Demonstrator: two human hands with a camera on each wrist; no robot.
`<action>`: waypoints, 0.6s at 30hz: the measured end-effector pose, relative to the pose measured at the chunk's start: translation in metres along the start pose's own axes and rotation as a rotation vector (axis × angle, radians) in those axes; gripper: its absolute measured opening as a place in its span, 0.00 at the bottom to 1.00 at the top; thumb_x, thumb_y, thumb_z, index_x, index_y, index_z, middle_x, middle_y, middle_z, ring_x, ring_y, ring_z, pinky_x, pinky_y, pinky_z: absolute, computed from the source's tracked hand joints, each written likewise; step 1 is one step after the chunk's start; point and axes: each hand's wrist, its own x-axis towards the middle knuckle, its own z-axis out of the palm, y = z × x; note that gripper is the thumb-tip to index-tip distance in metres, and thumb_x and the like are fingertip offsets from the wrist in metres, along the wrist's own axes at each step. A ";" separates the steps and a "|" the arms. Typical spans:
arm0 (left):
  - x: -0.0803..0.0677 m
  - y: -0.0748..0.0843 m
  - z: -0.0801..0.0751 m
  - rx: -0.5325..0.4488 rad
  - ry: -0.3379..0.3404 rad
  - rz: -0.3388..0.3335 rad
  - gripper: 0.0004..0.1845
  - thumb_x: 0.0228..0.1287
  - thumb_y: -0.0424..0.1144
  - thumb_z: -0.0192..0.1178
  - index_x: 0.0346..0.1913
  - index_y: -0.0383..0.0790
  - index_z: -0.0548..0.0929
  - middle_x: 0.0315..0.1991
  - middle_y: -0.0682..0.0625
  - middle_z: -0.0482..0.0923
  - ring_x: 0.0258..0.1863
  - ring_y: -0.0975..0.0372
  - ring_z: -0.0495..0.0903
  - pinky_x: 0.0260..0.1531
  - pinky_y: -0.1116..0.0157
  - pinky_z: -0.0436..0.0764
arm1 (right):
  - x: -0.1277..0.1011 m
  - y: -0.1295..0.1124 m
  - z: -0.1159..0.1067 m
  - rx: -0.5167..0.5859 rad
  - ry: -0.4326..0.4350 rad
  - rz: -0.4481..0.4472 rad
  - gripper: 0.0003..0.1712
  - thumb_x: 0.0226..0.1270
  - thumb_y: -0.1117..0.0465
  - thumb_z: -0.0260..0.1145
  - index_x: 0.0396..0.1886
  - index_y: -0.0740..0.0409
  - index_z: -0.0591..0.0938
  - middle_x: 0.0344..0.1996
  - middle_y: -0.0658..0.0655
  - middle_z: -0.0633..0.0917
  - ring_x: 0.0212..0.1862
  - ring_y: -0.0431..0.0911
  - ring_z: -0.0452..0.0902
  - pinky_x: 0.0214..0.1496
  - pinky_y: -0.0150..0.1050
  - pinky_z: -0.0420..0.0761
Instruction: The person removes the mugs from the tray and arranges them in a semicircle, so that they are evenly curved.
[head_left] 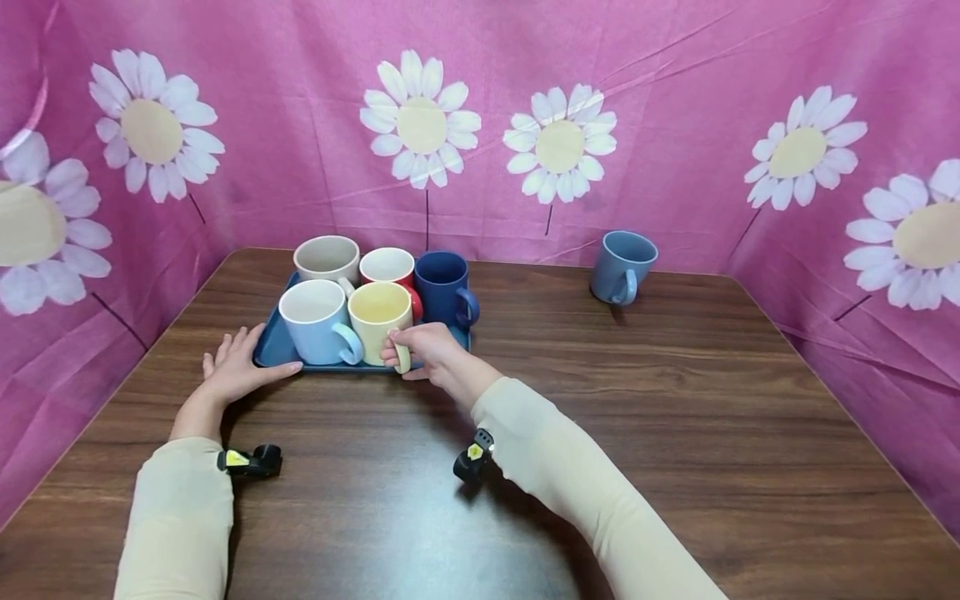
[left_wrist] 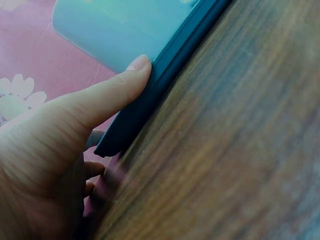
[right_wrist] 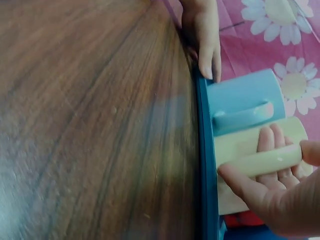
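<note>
Yellow mug [head_left: 378, 321] handle is pinched by the right hand [head_left: 423, 350]: thumb on one side of the handle, fingers threaded behind it against the mug wall, clear in the right wrist view, where the fingers [right_wrist: 272, 150] lie flat on the mug body behind the handle. Mug sits in the front row of the blue tray [head_left: 272, 350], on its right side, base down on the tray floor as far as the head view shows.

Left hand [head_left: 236, 367] rests at the tray's front left corner, fingers straight and spread, thumb tip [left_wrist: 137, 67] pressed against the tray's near rim; nothing gripped. Palm is down on the wooden table [head_left: 600, 417].

Light blue mug [head_left: 315, 321] stands just left of the yellow mug on the tray, touching or nearly touching it, handle turned toward the yellow one. Back row of the tray: beige mug [head_left: 327, 258] at left, red mug [head_left: 390, 268] with white inside in the middle, dark blue mug [head_left: 444, 287] at right, handle to the right. All upright.

Grey-blue mug [head_left: 622, 267] stands off the tray, well apart to its right, near the table's back edge. Pink daisy-print cloth [head_left: 675, 100] hangs behind and on both sides of the table. Both sleeves are cream.
</note>
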 end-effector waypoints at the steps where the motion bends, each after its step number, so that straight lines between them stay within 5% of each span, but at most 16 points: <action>1: 0.000 0.000 -0.001 0.002 -0.001 0.000 0.55 0.47 0.63 0.55 0.65 0.32 0.39 0.61 0.25 0.33 0.58 0.36 0.29 0.47 0.37 0.28 | 0.000 0.000 0.001 0.005 0.014 -0.002 0.13 0.60 0.60 0.57 0.33 0.68 0.80 0.20 0.56 0.81 0.24 0.44 0.77 0.43 0.50 0.71; 18: -0.004 0.002 0.000 -0.012 -0.009 0.003 0.55 0.48 0.63 0.55 0.65 0.31 0.38 0.61 0.25 0.32 0.58 0.36 0.27 0.47 0.37 0.27 | -0.005 0.005 0.002 -0.019 0.075 -0.060 0.12 0.59 0.61 0.58 0.29 0.68 0.80 0.19 0.57 0.80 0.23 0.43 0.76 0.41 0.49 0.73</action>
